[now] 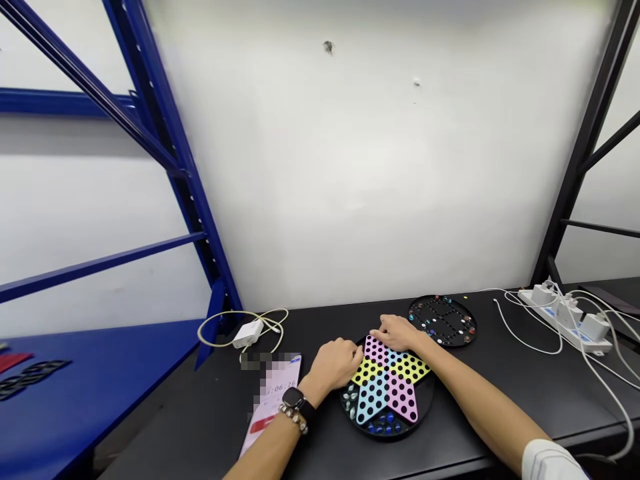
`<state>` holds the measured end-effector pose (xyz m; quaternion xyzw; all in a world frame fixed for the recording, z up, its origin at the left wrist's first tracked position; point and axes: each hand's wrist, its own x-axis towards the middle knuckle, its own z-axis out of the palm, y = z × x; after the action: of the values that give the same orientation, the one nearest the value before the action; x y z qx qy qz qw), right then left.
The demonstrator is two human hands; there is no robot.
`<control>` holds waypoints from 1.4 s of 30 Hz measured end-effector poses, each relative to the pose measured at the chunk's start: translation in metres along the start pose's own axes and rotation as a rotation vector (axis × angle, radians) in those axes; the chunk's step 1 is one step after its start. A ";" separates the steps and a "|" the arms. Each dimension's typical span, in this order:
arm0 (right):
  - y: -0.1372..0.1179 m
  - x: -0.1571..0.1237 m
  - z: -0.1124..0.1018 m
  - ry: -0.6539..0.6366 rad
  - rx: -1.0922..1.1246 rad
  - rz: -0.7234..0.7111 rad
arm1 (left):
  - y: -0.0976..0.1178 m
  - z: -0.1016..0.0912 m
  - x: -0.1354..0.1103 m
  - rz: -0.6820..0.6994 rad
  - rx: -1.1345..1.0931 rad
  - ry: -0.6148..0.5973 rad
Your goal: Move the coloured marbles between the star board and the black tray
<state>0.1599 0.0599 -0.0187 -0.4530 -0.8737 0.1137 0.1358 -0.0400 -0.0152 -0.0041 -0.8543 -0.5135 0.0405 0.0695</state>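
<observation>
A star-shaped Chinese checkers board [387, 372] with pink, yellow and light-blue points lies in a round black tray [383, 437]. My left hand [336, 362] is at the board's left side, its fingers curled by the upper yellow point; whatever they hold is hidden. Over the far edge rests my right hand [397, 332], fingers bent down and thumb near the pink tip; its fingertips are hidden too. Blue marbles [385, 424] fill the tray's front section. Pale marbles [350, 399] sit in the left section, below my left hand.
Behind my right hand lies a second round black board [443, 321] with scattered marbles. A phone [273, 393] showing a timer is left of my left wrist. A white charger [248, 333] with a coiled cable sits farther back. At right is a power strip [567, 320] with trailing cables.
</observation>
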 end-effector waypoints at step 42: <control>0.005 -0.006 -0.001 0.028 0.024 0.059 | 0.010 -0.009 -0.001 -0.246 -0.189 0.016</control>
<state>0.1680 0.0578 -0.0202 -0.4785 -0.8566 0.1217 0.1500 -0.0306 -0.0211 0.0031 -0.7878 -0.6154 -0.0236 -0.0024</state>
